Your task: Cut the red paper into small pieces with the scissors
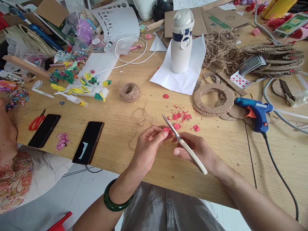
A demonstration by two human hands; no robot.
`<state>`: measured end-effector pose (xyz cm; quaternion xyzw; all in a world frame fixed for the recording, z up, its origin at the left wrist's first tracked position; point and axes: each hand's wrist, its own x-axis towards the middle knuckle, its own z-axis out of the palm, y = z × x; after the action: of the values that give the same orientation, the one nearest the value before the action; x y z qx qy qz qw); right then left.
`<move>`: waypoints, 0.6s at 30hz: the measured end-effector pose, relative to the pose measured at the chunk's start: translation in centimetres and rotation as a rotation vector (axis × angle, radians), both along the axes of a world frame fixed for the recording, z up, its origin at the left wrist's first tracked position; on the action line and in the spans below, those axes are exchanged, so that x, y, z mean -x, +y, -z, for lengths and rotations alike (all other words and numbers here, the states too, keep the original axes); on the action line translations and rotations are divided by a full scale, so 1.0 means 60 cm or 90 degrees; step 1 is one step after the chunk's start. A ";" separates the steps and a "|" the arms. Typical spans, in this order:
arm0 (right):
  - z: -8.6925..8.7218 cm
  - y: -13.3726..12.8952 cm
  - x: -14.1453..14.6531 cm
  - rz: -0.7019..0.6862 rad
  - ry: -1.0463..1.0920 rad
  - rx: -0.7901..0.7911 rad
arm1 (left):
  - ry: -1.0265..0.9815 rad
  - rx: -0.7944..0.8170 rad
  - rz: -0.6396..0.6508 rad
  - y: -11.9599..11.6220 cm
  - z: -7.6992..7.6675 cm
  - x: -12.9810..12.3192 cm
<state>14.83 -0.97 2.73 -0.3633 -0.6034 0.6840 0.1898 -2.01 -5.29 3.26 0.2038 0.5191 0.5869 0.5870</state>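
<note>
A small red paper piece [166, 129] is pinched between the thumb and fingers of the left hand [147, 146], at the tips, just left of the blades of a pair of white-handled scissors [192, 155]. Whether it is touched by the blades cannot be told. Red paper scraps [176, 116] are strewn on the wooden counter [113, 157] just beyond both hands, and a red paper disc [166, 96] is seen farther out.

Little writing can be read. Faint figures are marked on the counter left of the left hand, above a dark smartphone [88, 142]. A white label is carried by the blue glue gun [261, 112], to the right of and beyond the right hand [205, 150], but its lettering is too small. Red diamonds are printed on a playing card [239, 79] farther beyond that hand.

The scissors are grasped in the right hand, its fingers curled about the handles; how far the blades are parted is unclear. The left hand is closed only at the fingertips, and a dark green bangle [113, 205] is worn on that arm.

Beyond the left hand, a ball of twine [130, 92] is placed; beyond the right, a corrugated cardboard ring [199, 106].
</note>
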 end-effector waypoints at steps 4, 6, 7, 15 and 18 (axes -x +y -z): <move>-0.011 0.004 0.001 -0.026 -0.007 0.015 | -0.002 -0.009 0.016 -0.002 0.000 0.005; -0.016 0.006 0.001 -0.036 -0.014 0.021 | 0.004 -0.011 0.032 -0.002 0.000 0.009; -0.018 0.006 0.002 -0.040 -0.016 0.022 | 0.009 -0.011 0.037 -0.003 0.000 0.011; -0.014 0.008 0.000 -0.059 -0.013 0.014 | 0.038 -0.006 0.071 -0.003 -0.001 0.017; -0.015 0.008 -0.001 -0.066 -0.021 0.006 | 0.067 0.004 0.100 -0.005 -0.002 0.022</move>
<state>14.86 -0.48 3.64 -0.3434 -0.6211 0.6900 0.1424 -3.36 -5.60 3.39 0.2725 0.5335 0.5260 0.6038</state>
